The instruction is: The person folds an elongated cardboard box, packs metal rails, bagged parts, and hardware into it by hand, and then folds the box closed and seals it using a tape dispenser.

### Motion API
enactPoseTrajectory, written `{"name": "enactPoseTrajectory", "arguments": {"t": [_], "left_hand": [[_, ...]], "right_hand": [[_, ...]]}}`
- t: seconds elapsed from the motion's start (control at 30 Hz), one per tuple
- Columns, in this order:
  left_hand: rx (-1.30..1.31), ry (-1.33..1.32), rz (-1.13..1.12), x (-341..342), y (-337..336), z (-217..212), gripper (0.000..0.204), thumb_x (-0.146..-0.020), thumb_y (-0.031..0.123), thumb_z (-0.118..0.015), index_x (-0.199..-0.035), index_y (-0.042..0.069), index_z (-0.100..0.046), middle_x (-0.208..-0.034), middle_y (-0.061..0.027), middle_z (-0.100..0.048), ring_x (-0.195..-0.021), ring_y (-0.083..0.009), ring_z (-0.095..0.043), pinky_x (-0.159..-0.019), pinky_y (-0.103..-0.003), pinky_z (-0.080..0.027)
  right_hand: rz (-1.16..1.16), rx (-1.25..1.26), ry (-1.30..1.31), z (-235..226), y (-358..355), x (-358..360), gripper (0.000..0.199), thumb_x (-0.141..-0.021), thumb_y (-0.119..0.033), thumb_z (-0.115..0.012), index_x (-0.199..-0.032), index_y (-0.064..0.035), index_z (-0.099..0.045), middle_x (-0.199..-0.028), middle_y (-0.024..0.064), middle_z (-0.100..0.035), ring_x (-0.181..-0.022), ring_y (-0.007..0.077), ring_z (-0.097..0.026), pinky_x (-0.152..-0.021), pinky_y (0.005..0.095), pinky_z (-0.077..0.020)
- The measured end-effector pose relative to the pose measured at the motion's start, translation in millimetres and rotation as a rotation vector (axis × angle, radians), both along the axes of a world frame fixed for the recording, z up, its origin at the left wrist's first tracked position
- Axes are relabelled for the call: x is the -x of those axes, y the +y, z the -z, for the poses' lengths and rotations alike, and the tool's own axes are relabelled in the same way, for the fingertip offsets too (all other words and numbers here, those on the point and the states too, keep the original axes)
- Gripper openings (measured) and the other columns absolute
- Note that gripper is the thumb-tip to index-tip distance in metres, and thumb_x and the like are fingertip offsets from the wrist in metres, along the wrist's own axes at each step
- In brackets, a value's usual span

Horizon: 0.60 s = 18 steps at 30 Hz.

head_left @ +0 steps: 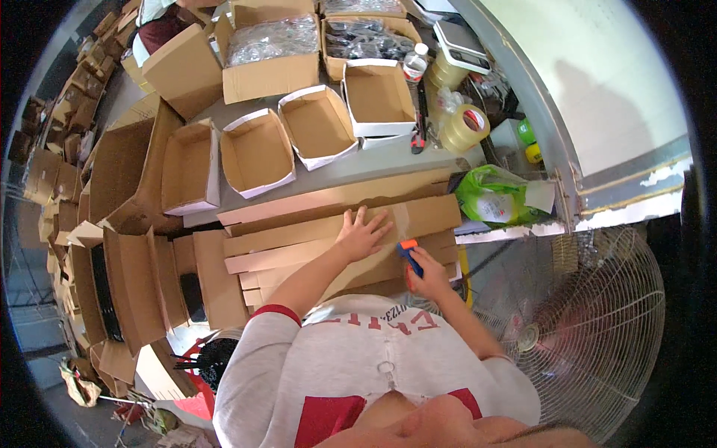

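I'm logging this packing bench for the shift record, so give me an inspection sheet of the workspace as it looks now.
Surface: grey table, mostly covered.
Job's things: flat cardboard box under left hand; orange-and-blue tape dispenser in right hand.
Clutter: open small boxes, tape rolls, bottle, green bag.
Grippers: left fingers spread flat, right closed around dispenser.
Cables: nothing seen.
Surroundings: floor fan, stacked cartons.

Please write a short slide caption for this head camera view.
Left hand flat on cardboard sheets; right hand holds a blue-and-orange tool.
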<state>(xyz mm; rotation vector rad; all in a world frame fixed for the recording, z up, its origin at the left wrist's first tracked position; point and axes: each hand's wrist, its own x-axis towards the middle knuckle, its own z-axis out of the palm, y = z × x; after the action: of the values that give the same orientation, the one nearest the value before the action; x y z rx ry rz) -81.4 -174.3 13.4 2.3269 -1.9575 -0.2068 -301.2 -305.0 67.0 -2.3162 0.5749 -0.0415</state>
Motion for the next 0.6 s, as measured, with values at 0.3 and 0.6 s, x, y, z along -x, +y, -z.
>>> {"name": "enactPoseTrajectory", "arguments": {"t": [0.3, 0.6], "left_hand": [[0.000, 0.095, -0.142, 17.2, -65.6, 5.3, 0.090, -0.073, 0.054, -0.067, -0.143, 0.014, -0.027, -0.140, -0.0178, -0.034, -0.127, -0.0386, -0.035, -0.099, -0.062, -0.028], [-0.209, 0.227, -0.186, -1.4, -38.9, -39.3, 0.103, -0.060, 0.045, -0.080, -0.145, 0.035, -0.023, -0.134, -0.0193, -0.039, -0.123, -0.0376, -0.038, -0.101, -0.053, -0.028]], "right_hand": [[0.336, -0.654, -0.044, 60.1, -0.5, 18.7, 0.034, -0.083, -0.014, -0.062, -0.109, 0.0068, -0.062, -0.099, 0.0106, -0.066, -0.090, 0.0147, -0.059, -0.082, 0.0279, -0.0467], [0.452, -0.664, 0.000, 8.3, 41.7, 20.3, 0.033, -0.082, -0.013, -0.063, -0.110, 0.0053, -0.062, -0.099, 0.0097, -0.065, -0.088, 0.0160, -0.059, -0.079, 0.0289, -0.0464]]}}
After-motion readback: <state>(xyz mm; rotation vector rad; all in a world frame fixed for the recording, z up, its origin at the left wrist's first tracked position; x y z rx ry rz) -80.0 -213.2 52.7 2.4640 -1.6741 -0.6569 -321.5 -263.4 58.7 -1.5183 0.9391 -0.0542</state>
